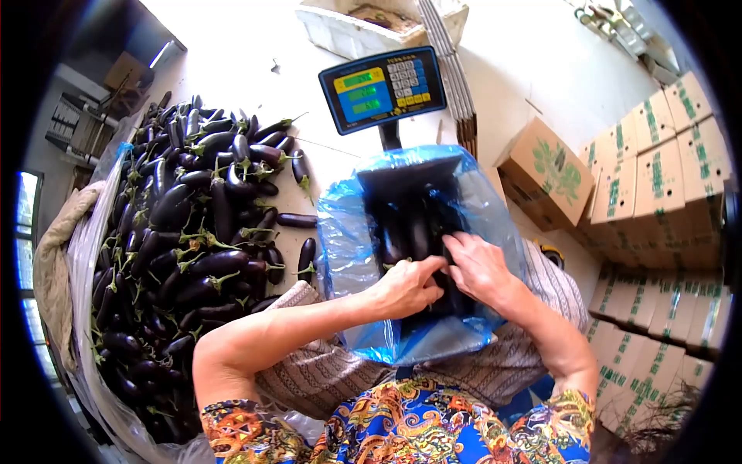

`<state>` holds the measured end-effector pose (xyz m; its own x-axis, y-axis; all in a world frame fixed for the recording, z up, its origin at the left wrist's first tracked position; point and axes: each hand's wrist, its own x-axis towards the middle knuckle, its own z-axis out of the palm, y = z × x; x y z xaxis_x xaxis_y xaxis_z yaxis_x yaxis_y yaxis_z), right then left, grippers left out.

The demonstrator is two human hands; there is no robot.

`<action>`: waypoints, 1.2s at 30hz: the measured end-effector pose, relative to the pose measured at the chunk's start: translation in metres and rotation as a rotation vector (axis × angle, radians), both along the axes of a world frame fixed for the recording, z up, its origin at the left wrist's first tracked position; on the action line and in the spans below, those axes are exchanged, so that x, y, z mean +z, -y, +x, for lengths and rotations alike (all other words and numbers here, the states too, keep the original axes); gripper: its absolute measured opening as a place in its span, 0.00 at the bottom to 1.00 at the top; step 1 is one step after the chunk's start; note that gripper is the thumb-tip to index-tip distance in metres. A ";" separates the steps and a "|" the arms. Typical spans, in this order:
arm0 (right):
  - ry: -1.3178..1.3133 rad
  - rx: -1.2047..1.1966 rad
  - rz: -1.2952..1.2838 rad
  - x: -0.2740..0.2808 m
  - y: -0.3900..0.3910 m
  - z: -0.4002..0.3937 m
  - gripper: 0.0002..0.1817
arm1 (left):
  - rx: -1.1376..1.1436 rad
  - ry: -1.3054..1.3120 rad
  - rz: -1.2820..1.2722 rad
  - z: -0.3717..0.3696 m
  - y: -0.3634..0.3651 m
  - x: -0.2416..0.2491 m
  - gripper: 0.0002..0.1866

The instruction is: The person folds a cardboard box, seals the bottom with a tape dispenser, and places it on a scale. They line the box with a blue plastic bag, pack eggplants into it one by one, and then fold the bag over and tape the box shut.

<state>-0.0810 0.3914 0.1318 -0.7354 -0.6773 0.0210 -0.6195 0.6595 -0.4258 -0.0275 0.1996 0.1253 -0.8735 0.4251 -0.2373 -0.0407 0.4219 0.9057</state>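
A box lined with a blue plastic bag (344, 240) stands on a scale in front of me, with dark eggplants (410, 228) packed inside. Both my hands are down in the box. My left hand (406, 284) grips the near end of an eggplant. My right hand (478, 267) rests right beside it, fingers pressed on the eggplants. The scale's blue display (382, 87) stands on a post behind the box.
A big heap of dark eggplants (185, 232) lies on a plastic sheet to my left. Stacked cardboard cartons (665, 178) fill the right side, one carton (545, 170) apart from them. A white foam box (371, 23) sits at the back.
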 end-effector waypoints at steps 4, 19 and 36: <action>0.216 -0.127 -0.137 0.048 -0.020 -0.029 0.18 | -0.046 -0.054 -0.072 -0.005 0.046 0.044 0.19; 0.463 -0.488 -0.125 0.003 -0.060 -0.106 0.37 | 0.556 -0.080 -0.323 -0.049 0.176 -0.018 0.37; 0.572 -0.261 -0.149 0.010 0.010 -0.156 0.25 | 0.345 0.107 -0.252 -0.107 0.161 -0.009 0.17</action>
